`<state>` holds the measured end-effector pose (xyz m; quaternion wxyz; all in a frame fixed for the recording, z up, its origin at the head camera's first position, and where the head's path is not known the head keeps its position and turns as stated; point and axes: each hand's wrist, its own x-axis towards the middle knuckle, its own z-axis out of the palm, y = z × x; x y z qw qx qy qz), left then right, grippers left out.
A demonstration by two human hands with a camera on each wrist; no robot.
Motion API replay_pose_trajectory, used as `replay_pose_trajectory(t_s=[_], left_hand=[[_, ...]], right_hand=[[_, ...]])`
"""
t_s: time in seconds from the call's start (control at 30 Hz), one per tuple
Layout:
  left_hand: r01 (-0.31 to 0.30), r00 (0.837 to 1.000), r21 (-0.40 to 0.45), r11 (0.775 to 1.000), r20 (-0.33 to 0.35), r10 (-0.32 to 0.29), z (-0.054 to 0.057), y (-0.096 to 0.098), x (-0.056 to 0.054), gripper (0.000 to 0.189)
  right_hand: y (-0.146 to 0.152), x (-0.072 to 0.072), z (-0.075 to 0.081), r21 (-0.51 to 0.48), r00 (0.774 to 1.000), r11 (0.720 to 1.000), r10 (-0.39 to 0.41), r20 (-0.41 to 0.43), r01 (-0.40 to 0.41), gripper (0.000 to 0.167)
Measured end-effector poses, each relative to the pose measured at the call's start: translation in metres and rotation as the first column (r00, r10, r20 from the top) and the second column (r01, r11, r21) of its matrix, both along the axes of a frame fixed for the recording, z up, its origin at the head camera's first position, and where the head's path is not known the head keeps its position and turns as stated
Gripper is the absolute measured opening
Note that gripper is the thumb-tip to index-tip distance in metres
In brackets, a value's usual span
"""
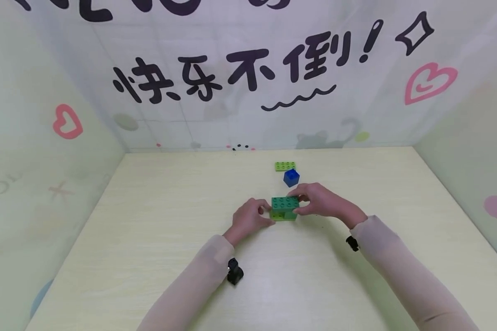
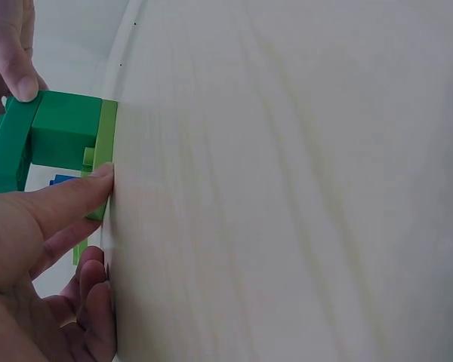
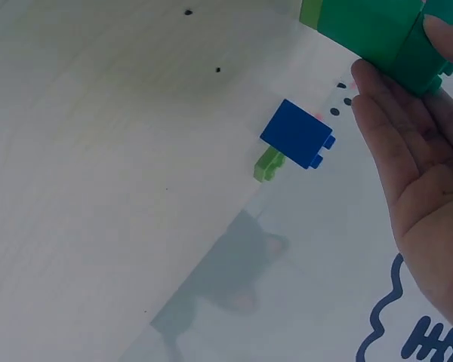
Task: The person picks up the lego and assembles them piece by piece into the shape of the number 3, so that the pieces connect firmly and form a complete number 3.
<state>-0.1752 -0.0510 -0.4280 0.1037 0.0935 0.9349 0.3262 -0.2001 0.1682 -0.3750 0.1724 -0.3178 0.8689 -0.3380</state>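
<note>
A small stack of toy bricks stands on the table in the head view. At its bottom is a lime plate (image 1: 277, 216), bearing a green block (image 1: 290, 215) at the right end. Across the top lies a dark green studded brick (image 1: 282, 203), overhanging the plate's left part. My left hand (image 1: 248, 217) pinches the lime plate (image 2: 106, 143) by its edges between thumb and fingers. With thumb and fingers my right hand (image 1: 320, 200) grips the right end of the dark green brick (image 3: 419, 56). Part of that brick is hidden by the right fingers.
Just behind the stack sits a blue brick (image 1: 291, 178). A second lime plate (image 1: 285, 166) lies beyond it, close to the back wall. The pale table (image 1: 170, 193) is bordered by printed cloth walls at the back and both sides.
</note>
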Motion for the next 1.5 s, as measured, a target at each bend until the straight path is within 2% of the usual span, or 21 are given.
replay_pose_trajectory(t_s=[0.23,0.47,0.87,1.23,1.5], left_hand=[[0.002,1.000,-0.001,1.000,0.003,-0.002,0.001,0.002,0.000,0.033],[0.002,1.000,-0.003,1.000,-0.004,-0.002,0.002,0.002,0.000,0.033],[-0.008,1.000,0.006,1.000,0.009,0.008,-0.001,-0.002,0.000,0.033],[-0.001,1.000,0.003,1.000,0.008,0.001,-0.001,-0.001,-0.001,0.033],[-0.001,1.000,0.001,1.000,0.011,0.001,-0.002,-0.002,0.000,0.034]], right_hand=[[0.004,-0.004,0.009,0.001,0.996,1.000,0.015,0.084,-0.015,0.041],[0.006,-0.010,0.017,0.006,0.991,0.998,0.063,0.121,-0.064,0.043],[0.011,-0.030,0.025,0.004,0.989,0.995,0.099,0.111,-0.100,0.043],[0.020,-0.055,0.027,-0.018,0.996,1.000,-0.011,0.085,0.012,0.040],[0.018,-0.073,0.020,-0.042,0.995,0.997,-0.062,0.074,0.065,0.042]])
